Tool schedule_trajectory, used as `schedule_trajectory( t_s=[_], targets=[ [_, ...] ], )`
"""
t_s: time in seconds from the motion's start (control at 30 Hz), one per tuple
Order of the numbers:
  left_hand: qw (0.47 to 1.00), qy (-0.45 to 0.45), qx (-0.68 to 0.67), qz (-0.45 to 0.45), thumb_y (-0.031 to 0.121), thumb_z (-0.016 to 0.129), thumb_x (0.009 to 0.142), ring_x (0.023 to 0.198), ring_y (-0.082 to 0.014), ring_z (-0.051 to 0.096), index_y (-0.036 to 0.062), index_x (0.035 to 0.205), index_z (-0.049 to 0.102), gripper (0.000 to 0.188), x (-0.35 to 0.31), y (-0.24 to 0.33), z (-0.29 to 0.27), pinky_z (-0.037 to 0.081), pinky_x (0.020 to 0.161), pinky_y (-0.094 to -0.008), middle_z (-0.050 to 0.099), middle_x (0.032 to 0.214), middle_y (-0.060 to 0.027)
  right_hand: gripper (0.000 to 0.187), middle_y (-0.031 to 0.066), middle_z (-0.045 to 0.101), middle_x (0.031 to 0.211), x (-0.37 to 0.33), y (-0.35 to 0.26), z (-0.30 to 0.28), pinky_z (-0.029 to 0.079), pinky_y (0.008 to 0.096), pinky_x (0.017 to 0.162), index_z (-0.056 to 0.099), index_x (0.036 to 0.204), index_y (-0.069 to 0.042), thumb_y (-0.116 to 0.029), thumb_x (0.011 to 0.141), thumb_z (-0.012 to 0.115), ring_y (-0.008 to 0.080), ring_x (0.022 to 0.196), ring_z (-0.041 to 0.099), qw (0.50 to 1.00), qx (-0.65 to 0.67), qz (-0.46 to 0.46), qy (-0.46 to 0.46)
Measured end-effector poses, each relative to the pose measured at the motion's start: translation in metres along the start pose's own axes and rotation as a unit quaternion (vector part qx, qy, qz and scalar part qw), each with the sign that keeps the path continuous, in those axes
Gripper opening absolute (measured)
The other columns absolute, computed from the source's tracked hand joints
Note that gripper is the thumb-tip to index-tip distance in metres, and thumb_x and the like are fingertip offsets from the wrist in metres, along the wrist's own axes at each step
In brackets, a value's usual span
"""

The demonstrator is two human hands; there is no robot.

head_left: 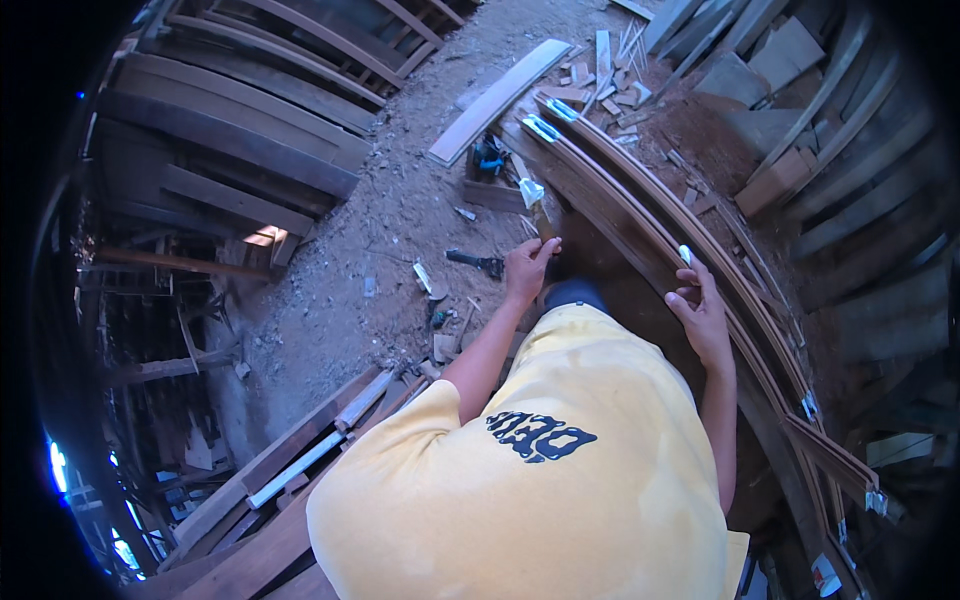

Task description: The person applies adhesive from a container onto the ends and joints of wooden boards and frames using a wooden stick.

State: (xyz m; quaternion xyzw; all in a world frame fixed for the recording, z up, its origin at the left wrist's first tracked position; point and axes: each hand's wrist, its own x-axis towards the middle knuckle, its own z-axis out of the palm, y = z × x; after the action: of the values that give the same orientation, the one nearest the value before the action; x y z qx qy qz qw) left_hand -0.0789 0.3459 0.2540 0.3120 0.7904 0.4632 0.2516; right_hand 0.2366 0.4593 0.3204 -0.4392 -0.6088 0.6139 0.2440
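My left hand [527,272] is closed around the lower end of a narrow brown stick-like piece [543,222]. A crumpled whitish scrap [531,190] sits at its far end; its exact kind does not show. On the right, my right hand [704,312] is at the edge of long stacked wooden boards [640,208], fingers bent and thumb apart. A small white piece [684,254] shows at its fingertips, and whether it is held I cannot tell. Shiny white-blue patches mark the far board ends. Left of my left hand, a dark tool-like object [474,262] lies on the ground.
Ahead, a blue-and-black power tool [488,157] rests near a pale plank [502,100]. Wood offcuts [618,92] are scattered beyond. Timber stacks stand at left [235,130] and right [850,130]. More boards [270,500] lie at lower left on the dirt floor.
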Motion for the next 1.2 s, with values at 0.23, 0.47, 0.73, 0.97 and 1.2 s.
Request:
schedule_trajectory(
  t_s=[0.23,0.47,0.73,0.97,1.2],
  targets=[
    [0.993,-0.051,0.051,0.093,0.027,0.075,0.096,0.073,-0.0216,0.073,0.0020,0.090,0.079,0.026,0.121,-0.039,-0.089,0.052,0.067,-0.0357,0.074,0.080,-0.0129,0.090,0.0106,0.059,0.122,0.119,-0.024,0.138,0.053,0.0296,0.085,0.028,0.166,-0.017,-0.013,0.090,0.074,0.0126,0.089,0.058,0.999,0.009,0.027,-0.045],
    [0.958,-0.177,0.181,0.135,0.028,0.076,0.093,0.085,-0.0334,0.072,0.0046,0.096,0.079,0.024,0.213,-0.101,-0.203,0.054,0.072,-0.0431,0.074,0.090,-0.0170,0.116,0.0213,0.064,0.108,0.266,-0.010,0.313,0.058,0.0439,0.079,-0.020,0.165,-0.017,-0.020,0.091,0.069,0.0347,0.089,0.071,0.955,-0.281,0.030,0.088],
    [0.943,-0.256,0.181,0.108,0.022,0.077,0.092,0.088,-0.0312,0.073,0.0063,0.099,0.080,0.018,0.229,-0.140,-0.277,0.056,0.077,-0.0410,0.077,0.094,-0.0135,0.114,0.0276,0.068,0.109,0.335,0.000,0.380,0.058,0.0535,0.072,-0.018,0.162,0.001,-0.023,0.088,0.065,0.0389,0.076,0.073,0.838,-0.496,0.161,0.158],
    [0.940,-0.278,0.178,0.090,0.021,0.075,0.092,0.089,-0.0319,0.073,0.0056,0.100,0.080,0.018,0.249,-0.149,-0.288,0.056,0.078,-0.0410,0.077,0.096,-0.0145,0.116,0.0286,0.072,0.100,0.347,0.006,0.390,0.059,0.0559,0.076,-0.024,0.160,0.001,-0.022,0.089,0.065,0.0433,0.082,0.074,0.802,-0.535,0.226,0.140],
    [0.948,-0.274,0.143,0.076,0.021,0.077,0.092,0.093,-0.0310,0.074,0.0049,0.100,0.080,0.018,0.258,-0.154,-0.292,0.056,0.082,-0.0404,0.077,0.097,-0.0147,0.103,0.0246,0.077,0.103,0.355,-0.006,0.394,0.055,0.0567,0.081,-0.020,0.161,0.003,-0.016,0.094,0.055,0.0382,0.085,0.077,0.800,-0.528,0.268,0.094]
  ],
)
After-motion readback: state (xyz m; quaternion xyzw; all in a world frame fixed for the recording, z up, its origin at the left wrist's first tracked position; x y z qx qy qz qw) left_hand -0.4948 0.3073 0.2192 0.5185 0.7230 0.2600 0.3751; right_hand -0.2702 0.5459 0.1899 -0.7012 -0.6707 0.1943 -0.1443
